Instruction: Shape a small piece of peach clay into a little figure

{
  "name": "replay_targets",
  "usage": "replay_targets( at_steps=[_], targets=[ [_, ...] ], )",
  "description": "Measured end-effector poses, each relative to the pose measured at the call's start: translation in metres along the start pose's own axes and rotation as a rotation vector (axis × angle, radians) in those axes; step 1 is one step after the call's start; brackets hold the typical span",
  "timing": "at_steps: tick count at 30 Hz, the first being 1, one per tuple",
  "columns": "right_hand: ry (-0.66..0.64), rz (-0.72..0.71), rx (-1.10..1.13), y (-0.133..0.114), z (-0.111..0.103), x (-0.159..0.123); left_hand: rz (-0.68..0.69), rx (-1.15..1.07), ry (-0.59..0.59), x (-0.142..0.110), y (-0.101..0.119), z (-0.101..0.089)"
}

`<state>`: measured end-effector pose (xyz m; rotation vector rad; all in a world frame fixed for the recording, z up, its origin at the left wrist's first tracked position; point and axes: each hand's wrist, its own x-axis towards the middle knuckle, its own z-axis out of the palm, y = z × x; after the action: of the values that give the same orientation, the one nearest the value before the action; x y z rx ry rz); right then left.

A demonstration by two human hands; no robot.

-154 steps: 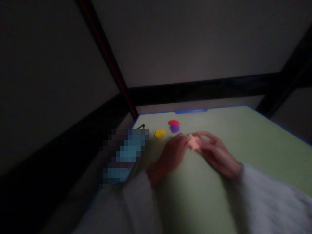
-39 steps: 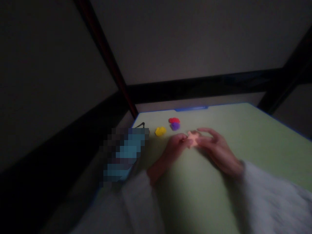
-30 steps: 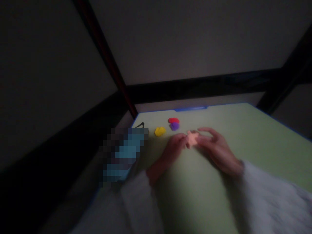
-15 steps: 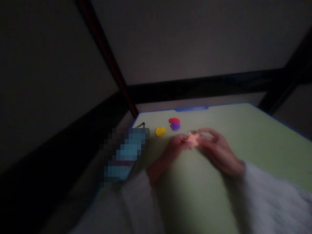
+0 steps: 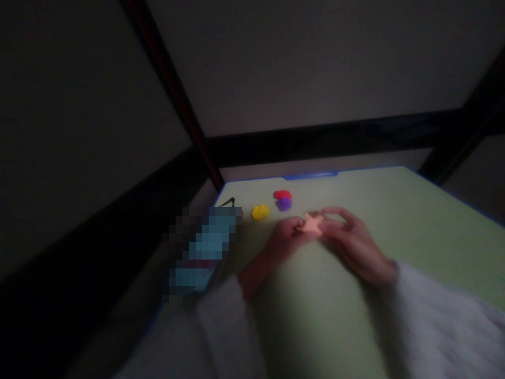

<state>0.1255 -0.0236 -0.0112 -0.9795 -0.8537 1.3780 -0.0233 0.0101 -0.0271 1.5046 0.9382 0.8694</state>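
Note:
Between my two hands is a pale pink, star-like piece of modelling clay (image 5: 313, 223), held just above the table. My left hand (image 5: 284, 236) pinches its left side between thumb and fingers. On the other side, my right hand (image 5: 351, 239) grips the right edge with the thumb in front, its index finger arched over the top. Beyond my left hand lie a yellow lump of clay (image 5: 260, 212), a purple lump (image 5: 284, 203) and a red lump (image 5: 282, 194). The purple one touches the red one. Blur hides the finer finger contacts.
A pale green table (image 5: 398, 210) with a blue edge spreads under my hands. Along its left side lies a pixelated light blue item (image 5: 209, 245), with a thin dark loop (image 5: 229, 202) at its far end. A wall (image 5: 323, 63) rises behind the table.
The pink clay has tilted slightly between my fingers, and its lower point no longer shows. My left fingers have shifted a little beneath it. The other lumps stay in place.

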Motion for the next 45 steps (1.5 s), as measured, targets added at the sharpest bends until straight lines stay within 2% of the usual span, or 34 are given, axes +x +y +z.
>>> replay_targets(
  at_steps=[5,12,20,30,45],
  targets=[
    [-0.005,0.006,0.031,0.002,-0.001,0.002,-0.004,-0.057,-0.029,0.002,-0.005,-0.003],
    [-0.037,-0.028,-0.005,0.003,-0.003,0.003,0.04,0.083,0.093,0.003,-0.002,-0.003],
    [-0.065,-0.031,0.026,0.004,-0.001,0.003,0.04,0.077,0.106,0.002,-0.001,-0.002],
    [-0.005,0.061,0.116,0.0,-0.004,0.005,0.097,0.021,0.071,0.005,-0.01,-0.007],
    [-0.038,0.052,0.008,-0.003,-0.002,0.0,0.104,0.045,0.056,0.001,-0.003,-0.005]
  ],
)
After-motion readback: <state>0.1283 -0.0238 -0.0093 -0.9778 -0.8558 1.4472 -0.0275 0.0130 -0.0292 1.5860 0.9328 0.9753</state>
